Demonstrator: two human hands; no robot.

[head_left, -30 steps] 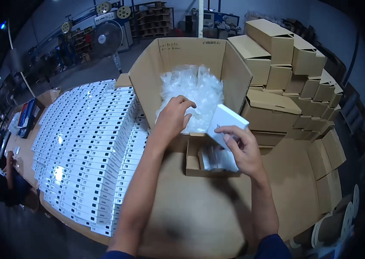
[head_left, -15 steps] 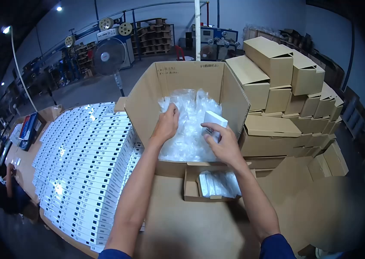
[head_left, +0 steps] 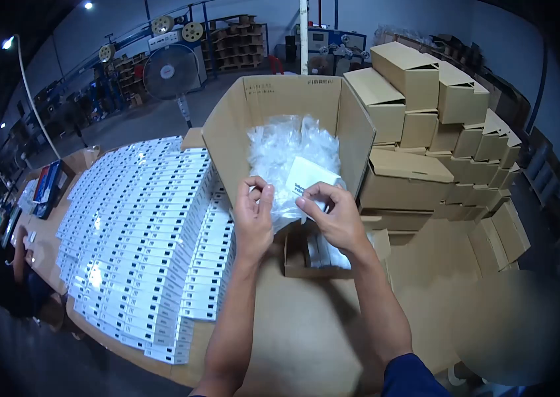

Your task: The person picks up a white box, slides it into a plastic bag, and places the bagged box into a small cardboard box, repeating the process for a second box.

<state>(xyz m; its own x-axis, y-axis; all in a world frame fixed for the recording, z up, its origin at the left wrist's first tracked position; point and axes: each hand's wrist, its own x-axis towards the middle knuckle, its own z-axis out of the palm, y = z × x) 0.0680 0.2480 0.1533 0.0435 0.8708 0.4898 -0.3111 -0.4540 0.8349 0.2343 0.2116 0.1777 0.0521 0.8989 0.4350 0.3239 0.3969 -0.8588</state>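
My left hand [head_left: 254, 215] is closed in a pinch on a clear plastic bag [head_left: 285, 206], in front of the large open carton [head_left: 227, 132]. To its right my right hand [head_left: 336, 215] holds a small white box [head_left: 309, 173] with dark print, thumb and forefinger pinched near its lower corner and the bag's edge. Whether those fingertips also grip the bag I cannot tell. Behind the hands, the carton holds a heap of clear plastic bags [head_left: 286, 142]. Below them sits a small open cardboard box [head_left: 306, 270] with plastic-wrapped items inside, partly hidden by my right hand.
Long rows of stacked white boxes [head_left: 134, 238] cover the left of the table. Brown cardboard boxes [head_left: 399, 126] are piled to the right. A standing fan [head_left: 171, 71] is behind the table. A person [head_left: 12, 271] sits at far left.
Both hands have come closer together and nearer to me. My right hand has brought the white box toward my left hand and turned it, so its printed face shows. A bag now stretches between the hands.
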